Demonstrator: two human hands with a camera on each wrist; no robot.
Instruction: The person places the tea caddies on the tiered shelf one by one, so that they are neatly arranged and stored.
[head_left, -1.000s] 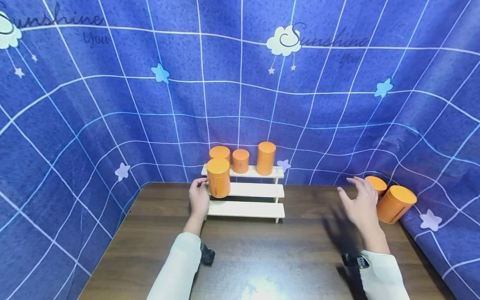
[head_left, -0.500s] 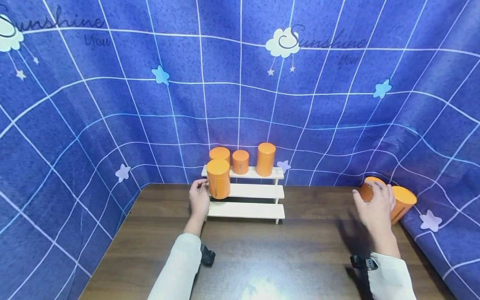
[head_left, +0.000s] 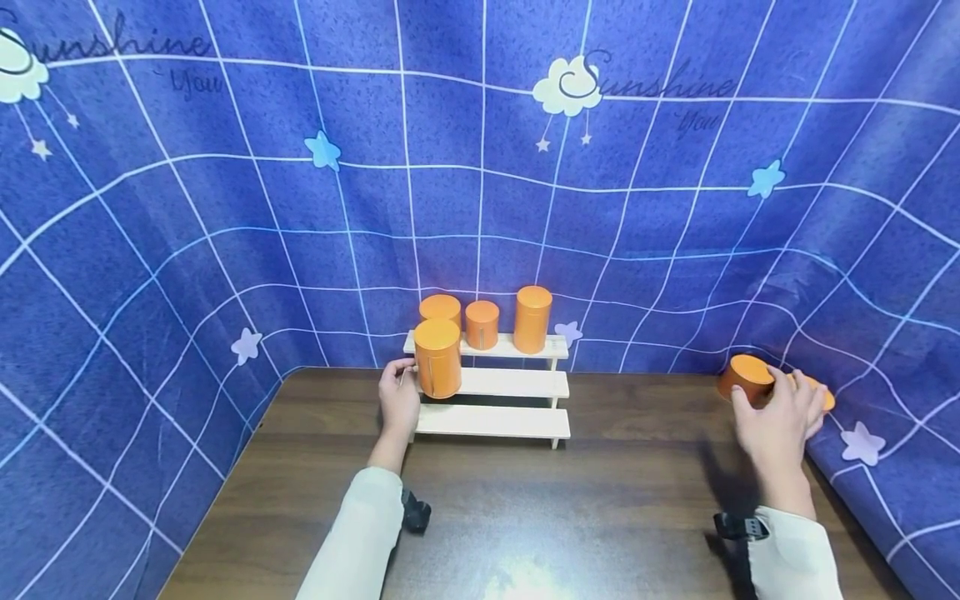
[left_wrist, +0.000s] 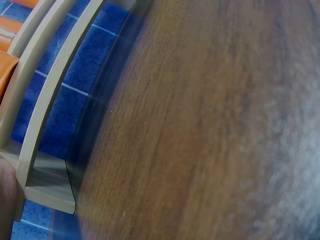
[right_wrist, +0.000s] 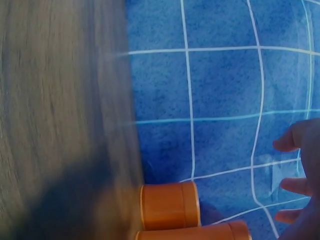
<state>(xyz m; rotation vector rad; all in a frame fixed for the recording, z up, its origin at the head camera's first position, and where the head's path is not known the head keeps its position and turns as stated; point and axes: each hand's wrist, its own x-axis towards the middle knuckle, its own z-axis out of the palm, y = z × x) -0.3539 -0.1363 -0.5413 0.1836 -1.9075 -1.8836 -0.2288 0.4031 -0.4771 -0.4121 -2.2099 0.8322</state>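
My left hand [head_left: 400, 400] grips the left side of a three-tier wooden display rack [head_left: 513, 421]; part of that hand shows against the rack's end [left_wrist: 49, 185] in the left wrist view. Near its fingers, an orange canister [head_left: 437, 358] stands upright on the middle tier. My right hand [head_left: 780, 421], fingers apart, is over the taller orange canister [head_left: 827, 400] at the far right and hides most of it. A shorter orange canister [head_left: 746, 377] stands beside it. In the right wrist view, the fingers [right_wrist: 295, 186] are apart from the short canister [right_wrist: 170, 206].
On the top tier stand a wide canister [head_left: 439, 307], a small one [head_left: 482, 325] and a tall one [head_left: 532, 320], all orange. A blue patterned curtain [head_left: 480, 192] closes off the back and sides of the brown wooden table [head_left: 600, 500].
My right hand has moved right, from beside the short canister to over the taller one. My left hand and the rack stay in place.
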